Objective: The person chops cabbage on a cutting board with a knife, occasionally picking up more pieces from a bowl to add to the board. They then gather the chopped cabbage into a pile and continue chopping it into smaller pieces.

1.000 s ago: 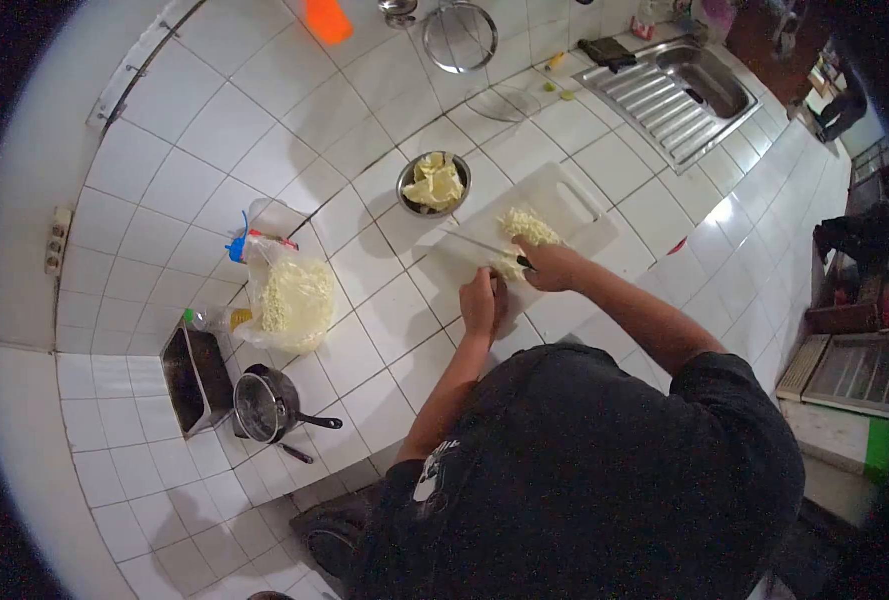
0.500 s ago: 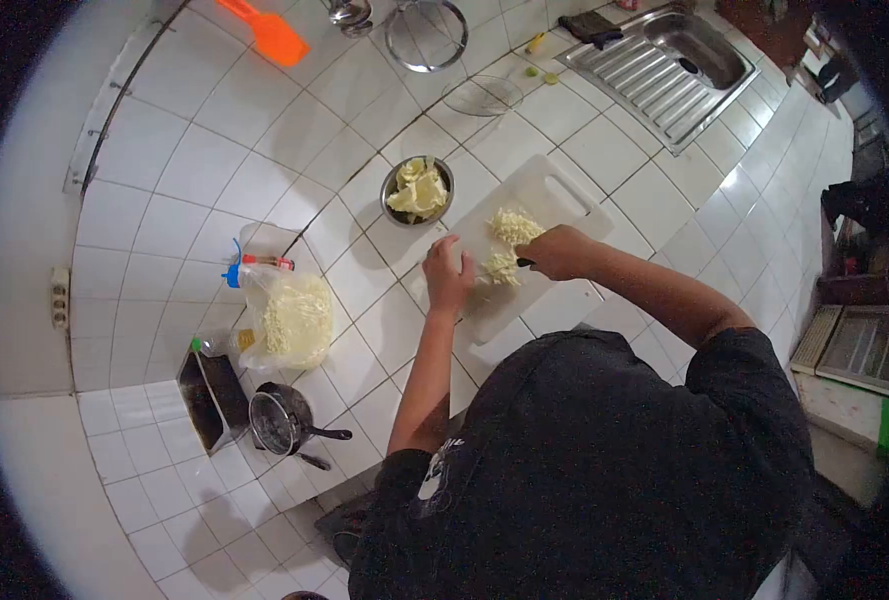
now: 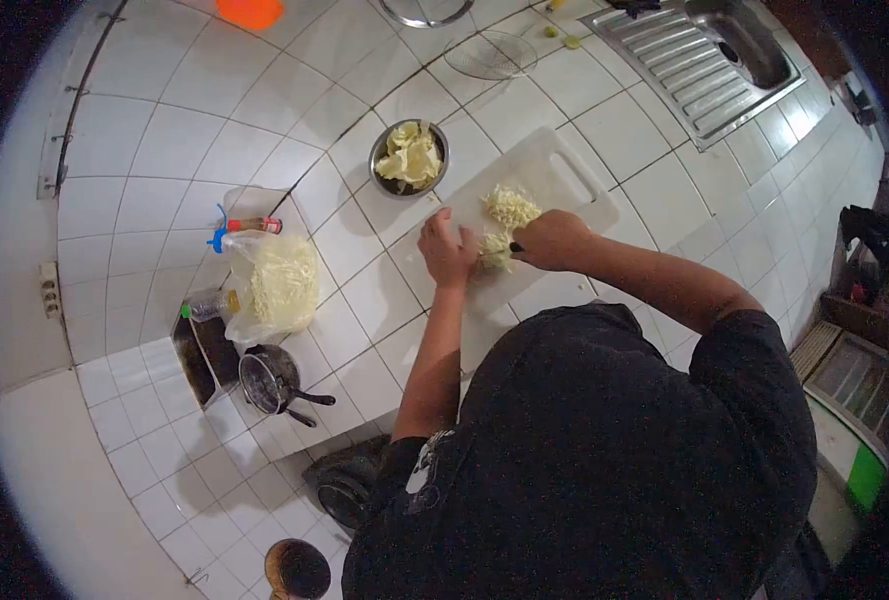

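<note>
A white cutting board (image 3: 573,215) lies on the tiled counter with pale shredded cabbage (image 3: 512,206) in one pile and more shreds (image 3: 496,252) just below it. My right hand (image 3: 555,242) is closed around the black handle of a knife (image 3: 517,248); the blade is hard to see against the shreds. At the board's left edge is my left hand (image 3: 447,248), its thumb apart from the fingers, close to the lower shreds. A steel bowl (image 3: 379,178) of cabbage leaves (image 3: 411,160) stands beyond it.
To the left sits a plastic bag of shredded cabbage (image 3: 283,285), near a red-capped bottle (image 3: 257,225), a clear bottle (image 3: 210,304) and dark pans (image 3: 270,380). A wire strainer (image 3: 492,56) lies at the back. The steel sink (image 3: 665,62) is at upper right.
The whole view has shifted, so the counter items sit higher in the picture. Both hands keep nearly the same places at the board, the right one still on the knife.
</note>
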`<state>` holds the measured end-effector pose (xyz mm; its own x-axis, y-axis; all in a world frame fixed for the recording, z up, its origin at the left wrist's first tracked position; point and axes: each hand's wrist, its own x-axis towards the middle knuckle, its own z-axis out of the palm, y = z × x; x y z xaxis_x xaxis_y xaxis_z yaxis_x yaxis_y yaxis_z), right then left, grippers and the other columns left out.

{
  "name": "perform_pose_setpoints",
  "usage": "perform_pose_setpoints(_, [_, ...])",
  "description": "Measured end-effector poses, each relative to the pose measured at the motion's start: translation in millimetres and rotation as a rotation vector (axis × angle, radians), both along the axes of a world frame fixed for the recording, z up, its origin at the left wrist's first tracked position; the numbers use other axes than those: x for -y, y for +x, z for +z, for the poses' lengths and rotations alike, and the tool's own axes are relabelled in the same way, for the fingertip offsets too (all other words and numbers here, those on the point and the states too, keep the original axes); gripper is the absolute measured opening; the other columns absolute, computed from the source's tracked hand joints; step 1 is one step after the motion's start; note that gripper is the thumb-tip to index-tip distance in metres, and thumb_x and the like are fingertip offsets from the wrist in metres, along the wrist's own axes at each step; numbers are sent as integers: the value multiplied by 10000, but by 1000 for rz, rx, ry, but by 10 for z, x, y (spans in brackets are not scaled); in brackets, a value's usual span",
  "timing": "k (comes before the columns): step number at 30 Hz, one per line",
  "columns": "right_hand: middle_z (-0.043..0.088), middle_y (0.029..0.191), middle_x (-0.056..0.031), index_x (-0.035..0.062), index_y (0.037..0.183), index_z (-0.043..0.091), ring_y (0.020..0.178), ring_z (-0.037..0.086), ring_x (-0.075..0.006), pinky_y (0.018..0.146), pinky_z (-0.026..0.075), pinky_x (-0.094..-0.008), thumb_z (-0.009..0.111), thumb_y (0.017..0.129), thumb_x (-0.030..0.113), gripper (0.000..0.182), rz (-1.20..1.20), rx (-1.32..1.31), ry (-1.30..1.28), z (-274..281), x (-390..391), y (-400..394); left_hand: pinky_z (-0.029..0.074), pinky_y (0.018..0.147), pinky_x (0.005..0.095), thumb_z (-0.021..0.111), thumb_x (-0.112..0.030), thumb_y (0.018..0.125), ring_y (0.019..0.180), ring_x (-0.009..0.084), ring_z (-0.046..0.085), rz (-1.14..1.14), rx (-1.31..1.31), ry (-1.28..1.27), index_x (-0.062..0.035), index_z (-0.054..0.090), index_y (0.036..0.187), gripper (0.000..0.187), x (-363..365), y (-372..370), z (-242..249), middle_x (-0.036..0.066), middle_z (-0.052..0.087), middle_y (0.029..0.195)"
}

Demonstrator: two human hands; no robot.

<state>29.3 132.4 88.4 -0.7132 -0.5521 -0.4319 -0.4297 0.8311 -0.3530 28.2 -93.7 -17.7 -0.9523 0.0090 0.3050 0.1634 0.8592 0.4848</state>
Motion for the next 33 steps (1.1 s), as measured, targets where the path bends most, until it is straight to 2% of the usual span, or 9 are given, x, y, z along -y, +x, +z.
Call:
perform_pose_setpoints(3, [713, 869, -178, 61, 950, 707, 851, 707, -372, 775, 559, -512, 556, 936, 441, 409, 100, -33, -22, -79, -39, -105, 394, 984, 497, 650, -228, 807, 1135, 343, 557, -5, -51, 76, -74, 530, 1251, 484, 1, -21, 12, 145, 599, 1185])
perform_pose_setpoints(5, [713, 858, -176, 67, 932, 721, 858, 706, -372, 776, 560, -510, 550, 941, 456, 425, 25, -15, -67, -351, -141, -124, 404, 970, 491, 650, -226, 808, 1110, 343, 563, 117, -38, -109, -74, 551, 1206, 438, -187, 11, 200, 136, 611, 1134])
perform_pose_setpoints(8, [715, 874, -167, 85, 969, 719, 869, 707, -365, 778, 563, -510, 549, 944, 454, 407, 111, 4, -29, -93, -72, -196, 401, 968, 494, 656, -252, 803, 1109, 338, 559, 150, -80, -57, -71, 557, 1178, 428, -117, -67, 55, 134, 613, 1124])
perform_pose_setpoints(11, [704, 812, -157, 94, 936, 678, 797, 697, -369, 717, 556, -504, 566, 918, 438, 363, 207, -122, -81, -110, -13, -315, 387, 974, 509, 649, -265, 807, 1113, 334, 554, 129, -46, 86, -72, 550, 1185, 435, 20, -101, -21, 125, 610, 1135])
perform_pose_setpoints(17, [705, 815, -159, 94, 952, 693, 801, 696, -375, 740, 556, -499, 562, 922, 460, 390, 172, -23, -54, -406, -16, -416, 406, 942, 498, 642, -269, 804, 1080, 334, 566, 149, -54, -125, -65, 549, 1179, 437, -94, -78, 80, 118, 614, 1122])
perform_pose_setpoints(20, [703, 814, -164, 89, 957, 695, 797, 696, -374, 731, 555, -505, 563, 921, 470, 405, 270, -138, -64, -210, 50, -455, 405, 941, 495, 633, -262, 796, 1095, 325, 561, 178, 11, 56, -68, 558, 1165, 424, 102, -101, -24, 122, 613, 1125])
perform_pose_setpoints(24, [702, 812, -167, 79, 954, 691, 794, 696, -377, 723, 551, -510, 572, 921, 465, 406, 290, -64, -54, -365, -25, -449, 404, 926, 486, 598, -218, 806, 1069, 347, 560, 236, -81, -70, -74, 573, 1155, 379, -74, -29, 92, 129, 618, 1088])
perform_pose_setpoints(30, [714, 869, -171, 64, 945, 708, 838, 710, -364, 747, 563, -503, 606, 919, 382, 335, 45, 31, -120, -99, 16, -23, 400, 933, 493, 590, -229, 809, 1069, 348, 555, 70, -77, -25, -83, 566, 1199, 418, 20, -57, 68, 129, 610, 1095])
perform_pose_setpoints(33, [710, 847, -176, 48, 983, 669, 807, 709, -373, 734, 561, -506, 573, 937, 369, 337, -29, 46, -137, -405, -27, 181, 404, 927, 493, 594, -233, 803, 1069, 347, 554, 40, -62, -114, -82, 561, 1209, 434, -97, -5, 154, 139, 604, 1102])
